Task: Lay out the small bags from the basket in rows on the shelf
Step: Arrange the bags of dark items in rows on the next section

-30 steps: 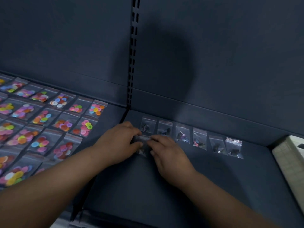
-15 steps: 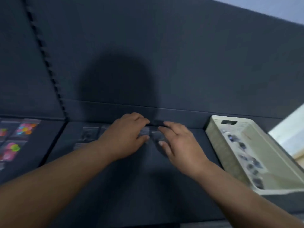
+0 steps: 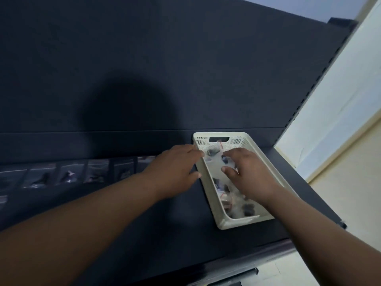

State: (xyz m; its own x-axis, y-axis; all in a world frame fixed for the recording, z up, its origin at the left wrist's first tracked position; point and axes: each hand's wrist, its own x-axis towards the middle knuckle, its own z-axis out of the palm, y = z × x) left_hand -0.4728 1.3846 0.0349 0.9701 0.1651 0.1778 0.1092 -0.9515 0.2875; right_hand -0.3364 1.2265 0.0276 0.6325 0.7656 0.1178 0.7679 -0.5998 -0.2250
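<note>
Two hands are now reaching into the cream basket (image 3: 208, 190), which is sitting on the dark shelf (image 3: 123, 223) at centre right of the frame. Half a second ago both were lying on the shelf over the row of small bags, left of the basket; they have since travelled rightward to it. The view has also been swinging right, so the basket, earlier at the right edge, is now showing nearly whole, and the bright-coloured bags at the far left are no longer showing.

The left hand (image 3: 177, 168) is stretching across the shelf with its fingers lying nearly straight, their tips arriving at the basket's left rim beside a clear bag (image 3: 214, 151) with a red strip. The right hand (image 3: 249, 174) is hovering inside the basket with its fingers curling down toward that same bag; motion blur is hiding whether it is actually pinching it.

More small bags (image 3: 237, 205) with dark contents are lying loose in the lower half of the basket. The row of laid-out bags (image 3: 68, 175) is running along the back of the shelf at middle left, ending just left of the left hand. A round shadow (image 3: 127, 112) is falling on the dark back panel (image 3: 185, 48).
</note>
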